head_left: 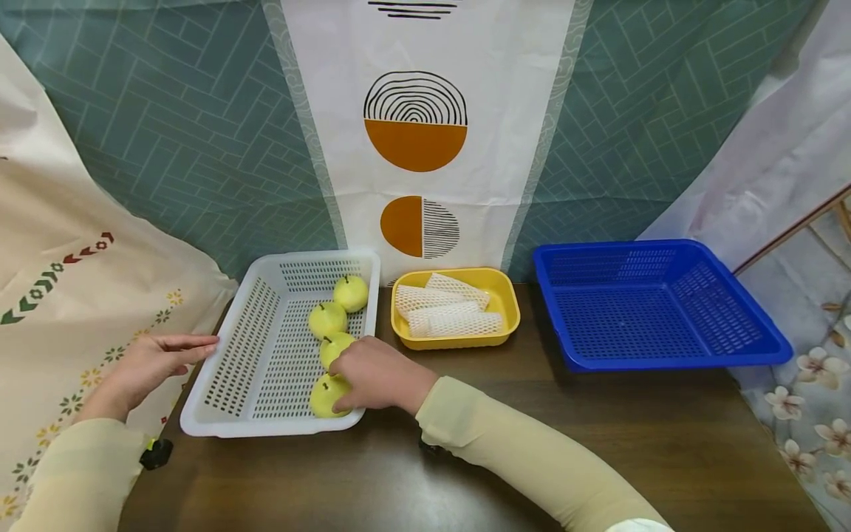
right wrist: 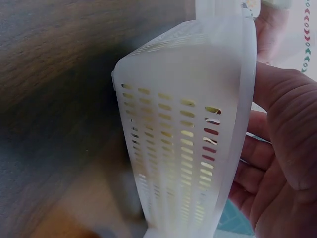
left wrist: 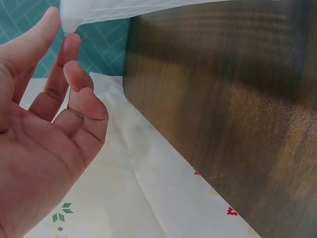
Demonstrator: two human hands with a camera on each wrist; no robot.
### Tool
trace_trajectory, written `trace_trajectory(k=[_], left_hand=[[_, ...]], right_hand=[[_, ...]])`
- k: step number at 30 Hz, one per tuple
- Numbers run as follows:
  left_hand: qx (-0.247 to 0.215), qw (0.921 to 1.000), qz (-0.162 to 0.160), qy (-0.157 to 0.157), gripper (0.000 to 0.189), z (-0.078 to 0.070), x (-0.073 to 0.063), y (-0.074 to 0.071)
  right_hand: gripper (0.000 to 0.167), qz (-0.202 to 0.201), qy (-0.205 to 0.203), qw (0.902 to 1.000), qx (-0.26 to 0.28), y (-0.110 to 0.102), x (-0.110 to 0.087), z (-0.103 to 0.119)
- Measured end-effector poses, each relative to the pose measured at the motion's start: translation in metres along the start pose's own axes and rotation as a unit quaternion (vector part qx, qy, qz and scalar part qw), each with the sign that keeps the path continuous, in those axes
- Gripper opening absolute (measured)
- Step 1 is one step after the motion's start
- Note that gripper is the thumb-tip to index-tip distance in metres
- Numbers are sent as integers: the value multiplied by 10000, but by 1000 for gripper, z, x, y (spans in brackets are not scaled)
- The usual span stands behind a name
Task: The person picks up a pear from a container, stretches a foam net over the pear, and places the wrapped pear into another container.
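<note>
Pears (head_left: 328, 321), four, yellow-green, lined along right side of white basket (head_left: 266, 429), left of frame. Right hand (head_left: 379, 375) over the lowest two; cannot tell whether grip is pinching. Left hand (head_left: 142, 369): grip spread, fingertips touching left rim. Yellow tray (head_left: 459, 342) with netted sleeves (head_left: 464, 324), centre; blue basket (head_left: 612, 318), right; brown worktop (head_left: 279, 484) beneath.

left grip (head_left: 142, 369): pinching at fingertips | right grip (head_left: 379, 373): curled, back upward

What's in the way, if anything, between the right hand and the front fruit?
Nothing visible: in the head view, the right hand reaches over the rim of the white basket and is right at the front fruit.
</note>
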State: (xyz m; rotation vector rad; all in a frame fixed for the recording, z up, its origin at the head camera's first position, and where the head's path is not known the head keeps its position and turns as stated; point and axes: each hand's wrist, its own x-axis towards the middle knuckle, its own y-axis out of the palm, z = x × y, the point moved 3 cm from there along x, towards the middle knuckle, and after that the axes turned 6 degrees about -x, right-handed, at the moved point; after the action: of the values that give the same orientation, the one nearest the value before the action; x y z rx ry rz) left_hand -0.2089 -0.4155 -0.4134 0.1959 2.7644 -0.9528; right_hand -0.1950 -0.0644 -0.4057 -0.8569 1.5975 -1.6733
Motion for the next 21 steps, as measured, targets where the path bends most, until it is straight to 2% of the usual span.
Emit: trace_trajectory(k=[5,10,15,21], left_hand=[[-13,9999,11,-135,55,3,2,2],[-188,9990,70,-391,56,10,4,1],[-784,9957,201,-454,49,14,6,4],[-1584,9856,484,-336,41,18,7,10]], right_hand=[[26,353,57,9994,-32,1,6,6],[29,503,170,9985,-125,2,10,8],[31,503,258,9977,-380,8,15,9],[28,549,323,9962,-593,11,20,12]])
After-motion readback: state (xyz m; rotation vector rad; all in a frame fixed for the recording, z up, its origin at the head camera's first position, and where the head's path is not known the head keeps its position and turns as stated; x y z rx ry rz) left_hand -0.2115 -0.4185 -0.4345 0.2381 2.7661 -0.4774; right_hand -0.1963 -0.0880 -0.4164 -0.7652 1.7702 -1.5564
